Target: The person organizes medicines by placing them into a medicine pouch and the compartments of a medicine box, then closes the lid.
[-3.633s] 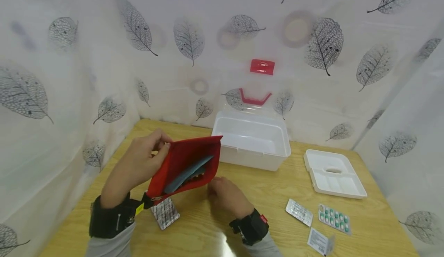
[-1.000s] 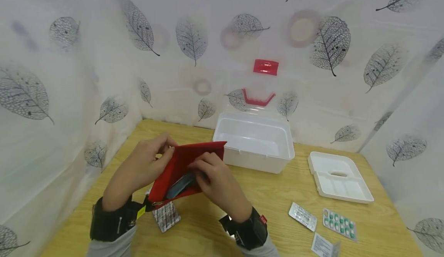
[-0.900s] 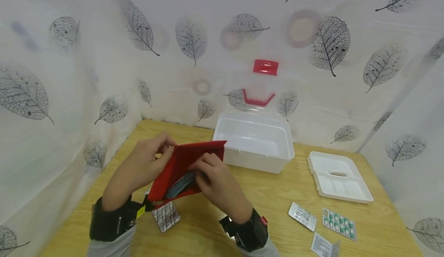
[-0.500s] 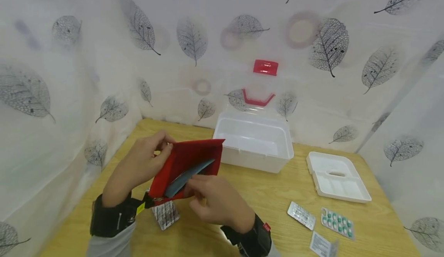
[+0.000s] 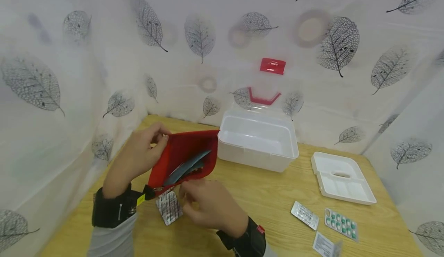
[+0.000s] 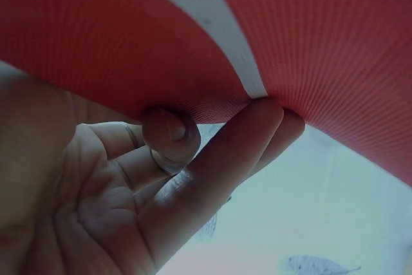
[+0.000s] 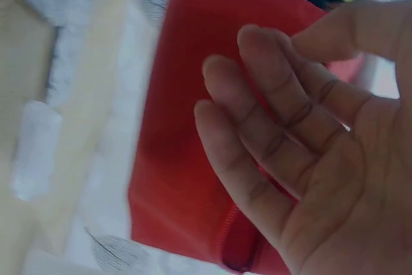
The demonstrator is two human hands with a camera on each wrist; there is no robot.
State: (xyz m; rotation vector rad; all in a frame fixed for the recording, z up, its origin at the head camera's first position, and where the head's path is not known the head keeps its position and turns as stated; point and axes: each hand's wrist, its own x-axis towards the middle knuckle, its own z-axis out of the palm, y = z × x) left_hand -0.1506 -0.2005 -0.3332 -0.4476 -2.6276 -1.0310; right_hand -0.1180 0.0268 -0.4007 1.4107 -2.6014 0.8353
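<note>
My left hand point(image 5: 138, 155) pinches the upper left edge of a red zip pouch point(image 5: 161, 172), tilted with its mouth gaping. Against its red fabric, the left wrist view shows thumb and fingertips meeting near a white strip. Inside the pouch lie a blue-grey packet point(image 5: 187, 166) and something darker behind it. At the near lip is my right hand point(image 5: 211, 203), fingers curved. In the right wrist view its thumb meets the index finger in front of the pouch point(image 7: 187, 114); whether they pinch anything is hidden. A silver blister pack point(image 5: 170, 209) lies below the pouch.
Behind the pouch stands a white box point(image 5: 253, 157) with a clear lid raised and a red handle point(image 5: 264, 99). A white divided tray point(image 5: 347, 187) sits at right. Nearer are a silver blister pack point(image 5: 305, 214), a green-and-white capsule pack point(image 5: 341, 224) and a folded paper piece point(image 5: 323, 244).
My right hand, beside the pouch at first, reached into it, then drew back to the near lip and slightly left. My left hand kept its hold. The view shifted slightly.
</note>
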